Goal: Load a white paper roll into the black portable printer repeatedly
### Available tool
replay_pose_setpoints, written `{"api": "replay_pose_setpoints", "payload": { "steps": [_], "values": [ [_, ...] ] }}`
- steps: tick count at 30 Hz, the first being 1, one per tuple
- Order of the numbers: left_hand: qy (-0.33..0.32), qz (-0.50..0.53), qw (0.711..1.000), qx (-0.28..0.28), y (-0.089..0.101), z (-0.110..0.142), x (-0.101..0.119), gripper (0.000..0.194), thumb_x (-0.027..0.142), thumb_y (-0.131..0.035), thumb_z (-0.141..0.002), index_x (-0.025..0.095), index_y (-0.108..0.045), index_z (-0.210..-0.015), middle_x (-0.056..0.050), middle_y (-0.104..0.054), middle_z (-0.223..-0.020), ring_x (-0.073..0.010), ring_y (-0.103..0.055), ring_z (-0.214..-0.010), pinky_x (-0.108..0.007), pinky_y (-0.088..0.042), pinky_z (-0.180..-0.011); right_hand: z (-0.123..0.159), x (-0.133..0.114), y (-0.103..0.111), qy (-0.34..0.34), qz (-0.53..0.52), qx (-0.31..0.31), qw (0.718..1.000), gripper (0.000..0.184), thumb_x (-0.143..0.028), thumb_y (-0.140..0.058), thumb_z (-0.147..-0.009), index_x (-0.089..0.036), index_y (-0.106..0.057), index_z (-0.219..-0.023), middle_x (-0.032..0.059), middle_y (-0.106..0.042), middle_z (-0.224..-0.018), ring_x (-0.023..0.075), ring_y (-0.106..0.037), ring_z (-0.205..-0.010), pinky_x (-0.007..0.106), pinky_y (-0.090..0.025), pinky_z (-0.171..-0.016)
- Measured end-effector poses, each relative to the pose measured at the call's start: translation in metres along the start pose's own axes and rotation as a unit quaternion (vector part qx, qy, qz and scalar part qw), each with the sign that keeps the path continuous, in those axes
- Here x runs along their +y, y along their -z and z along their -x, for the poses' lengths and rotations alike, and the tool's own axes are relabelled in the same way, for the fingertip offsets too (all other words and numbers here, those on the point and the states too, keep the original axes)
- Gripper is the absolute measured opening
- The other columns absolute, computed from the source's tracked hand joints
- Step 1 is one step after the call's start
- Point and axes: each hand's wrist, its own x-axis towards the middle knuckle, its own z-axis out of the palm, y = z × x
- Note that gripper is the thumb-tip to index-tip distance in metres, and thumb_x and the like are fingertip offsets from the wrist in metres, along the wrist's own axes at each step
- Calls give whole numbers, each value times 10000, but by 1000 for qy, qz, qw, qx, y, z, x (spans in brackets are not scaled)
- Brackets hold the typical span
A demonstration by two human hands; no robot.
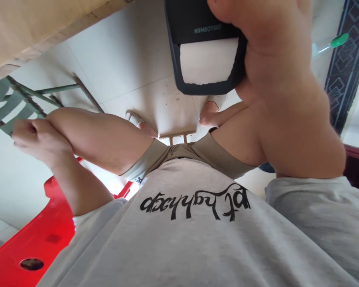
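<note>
My right hand (pixel 257 44), large and close to the camera, grips a black label printer (pixel 209 89) marked NIIMBOT. A white label or sheet (pixel 209 61) with ragged edges shows in the printer's front. Part of the printer runs out of view at the top, and most of my right fingers are hidden or cut off. On the far left, my left hand (pixel 37 137) is curled into a fist beside my left knee. Nothing shows sticking out of it.
A wooden tabletop edge (pixel 56 34) crosses the upper left. Below it stands a green slatted folding chair (pixel 20 97). A red plastic stool or chair (pixel 32 239) is at the lower left. Something clear with a green end (pixel 339 40) lies at the right, near a dark patterned border (pixel 342 75).
</note>
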Motion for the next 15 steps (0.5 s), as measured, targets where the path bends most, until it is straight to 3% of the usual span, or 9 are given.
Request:
{"api": "replay_pose_setpoints", "payload": {
  "steps": [2,4,8,11,13,15],
  "values": [
    [-33,-52,996,71,-7,4,-1,533,-194,-402,-718,208,-136,-491,31,-131,-544,-126,-174,-637,-408,-76,-713,1,-6,1,38,20,108,993,689,-868,-312,-950,-196,-401,-826,49,-380,-1034,137,-606,-1168,399,-539,-1203],
    [-43,-34,996,66,-15,3,-3,542,-257,-329,-696,208,-138,-494,51,-157,-546,-113,-206,-630,-352,-125,-679,2,-8,3,55,36,143,988,660,-843,-326,-915,-200,-334,-767,56,-357,-994,116,-597,-1048,397,-558,-1101],
    [-7,68,998,18,-24,-5,-10,493,-276,-181,-634,207,-225,-549,66,-165,-592,-104,-253,-642,-278,-198,-673,2,-5,6,57,-40,115,991,377,-471,-648,-814,-169,-436,-739,15,-413,-967,34,-516,-958,217,-541,-950],
    [-17,15,997,72,-22,-6,-18,506,-247,-303,-693,209,-200,-500,58,-95,-563,-118,-186,-638,-341,-103,-676,4,-6,4,50,-128,111,984,178,-243,-650,-802,-151,-504,-850,-28,-478,-931,-13,-512,-881,130,-532,-852],
    [-39,16,994,97,-22,-7,-24,507,-223,-349,-669,218,-174,-492,53,-110,-568,-122,-182,-649,-350,-105,-686,7,-8,1,44,-167,107,979,162,-182,-635,-829,-145,-531,-948,-61,-556,-917,-18,-582,-875,134,-562,-870],
    [-46,94,992,65,-22,-9,-28,423,-178,-342,-613,221,-235,-526,49,-189,-605,-127,-228,-671,-324,-173,-699,9,-10,0,40,-182,98,978,246,-147,-661,-844,-150,-524,-1048,-86,-622,-939,-1,-657,-922,160,-597,-919]
  ]
}}
